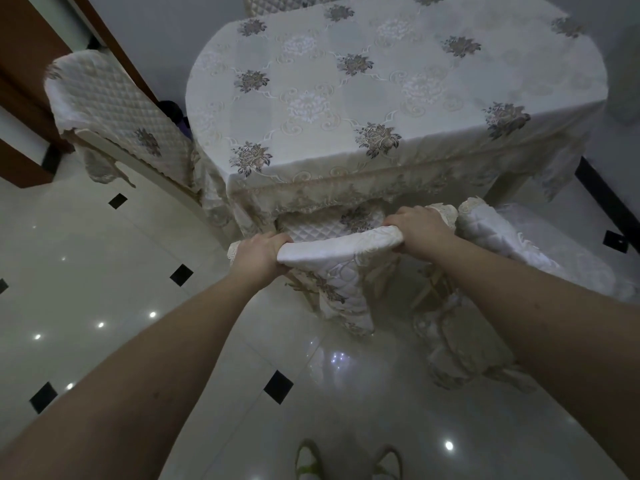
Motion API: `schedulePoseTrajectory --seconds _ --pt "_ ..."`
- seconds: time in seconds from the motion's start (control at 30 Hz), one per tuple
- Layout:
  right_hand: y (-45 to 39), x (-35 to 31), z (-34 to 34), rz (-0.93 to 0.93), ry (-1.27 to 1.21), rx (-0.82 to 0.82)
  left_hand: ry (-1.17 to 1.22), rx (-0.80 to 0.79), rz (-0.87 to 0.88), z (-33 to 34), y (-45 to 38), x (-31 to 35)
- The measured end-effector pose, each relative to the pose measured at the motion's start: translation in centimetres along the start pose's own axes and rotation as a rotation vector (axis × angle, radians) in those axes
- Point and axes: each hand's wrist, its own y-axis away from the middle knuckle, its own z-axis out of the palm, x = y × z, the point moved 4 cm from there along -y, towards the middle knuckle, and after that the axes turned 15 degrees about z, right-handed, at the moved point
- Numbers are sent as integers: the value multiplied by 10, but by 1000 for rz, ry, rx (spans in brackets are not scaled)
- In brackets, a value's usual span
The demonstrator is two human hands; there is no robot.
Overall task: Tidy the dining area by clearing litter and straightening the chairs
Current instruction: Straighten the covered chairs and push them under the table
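Note:
A dining chair with a quilted cream cover (341, 247) stands right in front of me, its seat tucked under the table's near edge. My left hand (258, 256) grips the left end of its top rail. My right hand (420, 226) grips the right end of the same rail. The table (346, 98) wears a cream cloth with grey flower motifs and shows no litter on its top.
A second covered chair (498, 244) stands close on the right, angled outward. A third chair (114, 109) sits at the table's left side, and another chair back (277, 3) shows at the far end. Glossy white floor tiles (104, 271) spread left. My feet (346, 462) show below.

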Motion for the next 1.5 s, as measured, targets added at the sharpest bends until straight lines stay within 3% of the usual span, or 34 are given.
schedulePoseTrajectory --seconds 0.47,0.73,0.83,1.0,1.23,1.5 --pt "1 2 1 5 1 31 -31 -12 26 4 -3 -4" --pt "62 2 8 233 -116 93 -18 -79 6 2 -2 -3" --pt "110 13 -1 288 -110 137 17 -161 17 -5 -1 2" --pt "188 49 -35 413 -94 257 129 -450 101 -26 1 16" --pt "263 86 -53 571 -103 373 57 -64 479 -65 -28 173" --pt "327 143 -25 765 -174 325 -3 -34 768 -47 -57 289"
